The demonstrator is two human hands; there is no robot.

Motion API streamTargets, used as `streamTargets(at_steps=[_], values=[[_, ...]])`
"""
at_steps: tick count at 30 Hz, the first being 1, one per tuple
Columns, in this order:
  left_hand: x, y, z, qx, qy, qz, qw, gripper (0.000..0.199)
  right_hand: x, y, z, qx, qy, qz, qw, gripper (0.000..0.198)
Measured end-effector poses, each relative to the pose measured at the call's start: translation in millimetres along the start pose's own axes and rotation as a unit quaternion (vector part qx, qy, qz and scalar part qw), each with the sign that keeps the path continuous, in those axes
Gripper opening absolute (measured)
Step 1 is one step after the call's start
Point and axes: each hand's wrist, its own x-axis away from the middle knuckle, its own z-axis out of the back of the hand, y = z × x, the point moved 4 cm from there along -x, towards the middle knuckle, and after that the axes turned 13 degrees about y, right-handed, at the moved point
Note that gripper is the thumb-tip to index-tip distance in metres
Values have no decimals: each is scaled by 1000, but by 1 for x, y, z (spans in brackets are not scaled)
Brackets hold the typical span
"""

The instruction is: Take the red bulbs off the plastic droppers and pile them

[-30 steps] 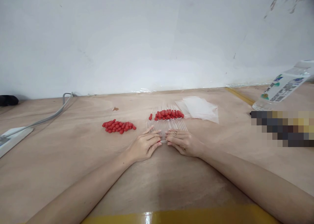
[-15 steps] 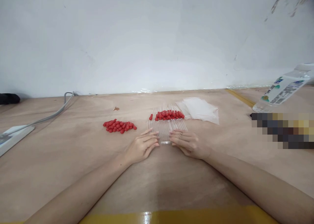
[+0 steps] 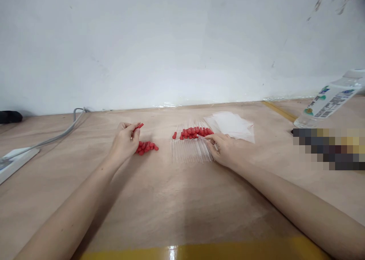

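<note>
Red piece [image 3: 139,126]: pinched in the left hand [image 3: 124,140], near the red pile [image 3: 146,147]; likely light, soft, best held mid-body.
Clear tube [image 3: 201,137]: held in the right hand [image 3: 224,147], over the tube row [image 3: 190,152]; probably stiff, slippery, fragile, best gripped mid-length.

the bulbs [image 3: 196,132] are red, the tubes [image 3: 191,151] clear, the tabletop [image 3: 159,210] pale brown.
</note>
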Motion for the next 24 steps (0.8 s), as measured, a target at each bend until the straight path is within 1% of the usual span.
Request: streamTargets(at_steps=[4,6,10,12,14,16,18,21,23,24], values=[[-10,-15,8,5,-64,68,996,38,5,-4,-4,2,-1,27,1000,15],[-11,-19,8,-3,-83,63,995,39,8,-4,-7,-3,-10,39,999,16],[-6,-18,-1,-23,-142,-13,990,35,10,-7,-8,-9,-29,51,998,17],[-3,-15,-7,-31,-175,-68,982,32,10,-10,-7,-7,-42,57,997,21],[-1,-13,-11,-46,-194,-123,972,30,8,-13,-6,-4,-52,64,997,24],[0,-11,-14,-64,-208,-165,962,29,8,-14,-6,-3,-58,72,996,27],[1,-12,-15,-77,-218,-183,956,30,8,-15,-6,-4,-59,77,995,30],[0,-16,-16,-77,-220,-192,953,32,9,-15,-7,-4,-53,83,995,33],[-1,-18,-15,-74,-199,-189,959,32,9,-16,-7,-2,-59,85,995,36],[-2,-18,-14,-72,-179,-184,964,31,9,-17,-7,-3,-65,85,994,38]])
